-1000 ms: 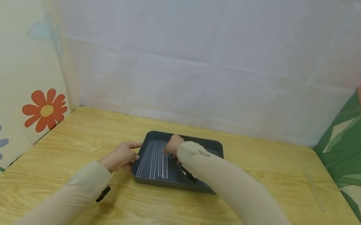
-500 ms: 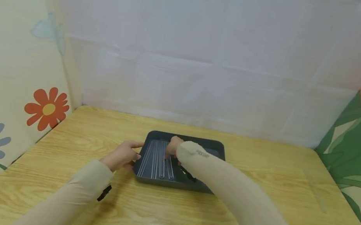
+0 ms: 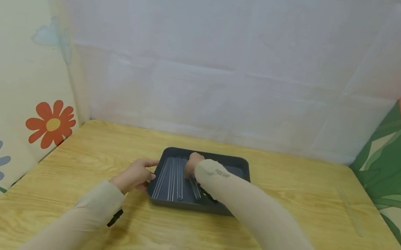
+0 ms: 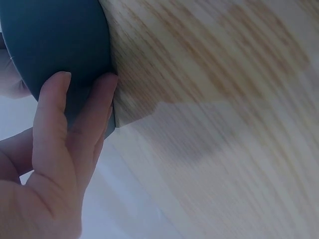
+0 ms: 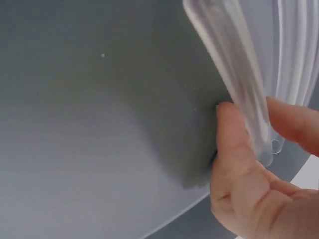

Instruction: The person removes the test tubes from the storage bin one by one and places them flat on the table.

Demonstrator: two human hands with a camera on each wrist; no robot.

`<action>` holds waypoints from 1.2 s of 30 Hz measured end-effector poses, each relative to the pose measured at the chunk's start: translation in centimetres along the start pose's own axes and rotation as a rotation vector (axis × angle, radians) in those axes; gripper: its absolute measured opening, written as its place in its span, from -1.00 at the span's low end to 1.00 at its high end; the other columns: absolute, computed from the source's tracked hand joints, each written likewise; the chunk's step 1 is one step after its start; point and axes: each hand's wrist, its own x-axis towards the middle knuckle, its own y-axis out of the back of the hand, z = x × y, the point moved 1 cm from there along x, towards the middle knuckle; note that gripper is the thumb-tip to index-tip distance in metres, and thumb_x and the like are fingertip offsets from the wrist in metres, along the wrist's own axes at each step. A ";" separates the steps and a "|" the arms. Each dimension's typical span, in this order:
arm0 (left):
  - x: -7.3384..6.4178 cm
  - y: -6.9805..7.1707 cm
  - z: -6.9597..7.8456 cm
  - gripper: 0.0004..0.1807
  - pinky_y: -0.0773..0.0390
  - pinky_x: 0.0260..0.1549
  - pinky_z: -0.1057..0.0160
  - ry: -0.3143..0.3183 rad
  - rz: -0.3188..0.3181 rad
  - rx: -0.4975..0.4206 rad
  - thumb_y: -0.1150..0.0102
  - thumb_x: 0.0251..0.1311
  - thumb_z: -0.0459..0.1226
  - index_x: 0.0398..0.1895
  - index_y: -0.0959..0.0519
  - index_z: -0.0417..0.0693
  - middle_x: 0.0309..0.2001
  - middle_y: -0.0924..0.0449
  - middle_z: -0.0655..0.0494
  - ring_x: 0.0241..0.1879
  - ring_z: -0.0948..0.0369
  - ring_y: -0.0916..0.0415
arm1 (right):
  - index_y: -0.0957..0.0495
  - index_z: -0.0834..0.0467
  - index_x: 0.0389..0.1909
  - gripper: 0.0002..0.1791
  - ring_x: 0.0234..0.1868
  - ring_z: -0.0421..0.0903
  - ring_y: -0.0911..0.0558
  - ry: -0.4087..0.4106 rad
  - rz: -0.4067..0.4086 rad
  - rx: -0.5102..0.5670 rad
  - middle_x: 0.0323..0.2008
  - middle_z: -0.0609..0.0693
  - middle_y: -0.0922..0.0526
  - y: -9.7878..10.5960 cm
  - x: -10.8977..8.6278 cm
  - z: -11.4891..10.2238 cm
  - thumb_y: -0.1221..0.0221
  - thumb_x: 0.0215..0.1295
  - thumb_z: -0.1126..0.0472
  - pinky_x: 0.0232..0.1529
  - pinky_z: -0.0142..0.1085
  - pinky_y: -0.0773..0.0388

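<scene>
A dark grey tray (image 3: 191, 206) sits on the table, with several long clear tubes (image 3: 172, 181) lying side by side in its left part. My right hand (image 3: 192, 165) is over the tray and pinches one clear tube (image 5: 244, 69) between thumb and finger near its rounded end. This tube (image 3: 195, 187) slants away from the others, its near end to their right. My left hand (image 3: 136, 173) is at the tray's left side. Its extended fingers (image 4: 56, 109) rest against the outer wall (image 4: 65, 40). The right sleeve hides part of the tray's right half.
The wooden table (image 3: 284, 243) reaches back to a white sheet (image 3: 208, 78). A faint clear strip (image 3: 350, 212) lies on the table at the right. Flower-printed panels stand on both sides.
My right hand has shifted slightly to the right, drawing one tube away from the row and tilting it. My left hand has stayed at the tray's left side.
</scene>
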 end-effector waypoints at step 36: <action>0.0 -0.2 0.3 -0.37 -0.61 -0.52 0.16 0.020 0.009 0.027 0.15 0.32 -0.60 0.47 -0.09 -0.32 -0.09 -0.56 -0.37 -0.39 0.04 -0.59 | -0.27 0.21 0.34 -0.38 -0.55 -0.06 -0.54 0.060 -0.164 0.342 -0.29 0.17 -0.58 3.6 -4.4 2.1 -0.11 0.24 0.46 -0.63 -0.30 -0.53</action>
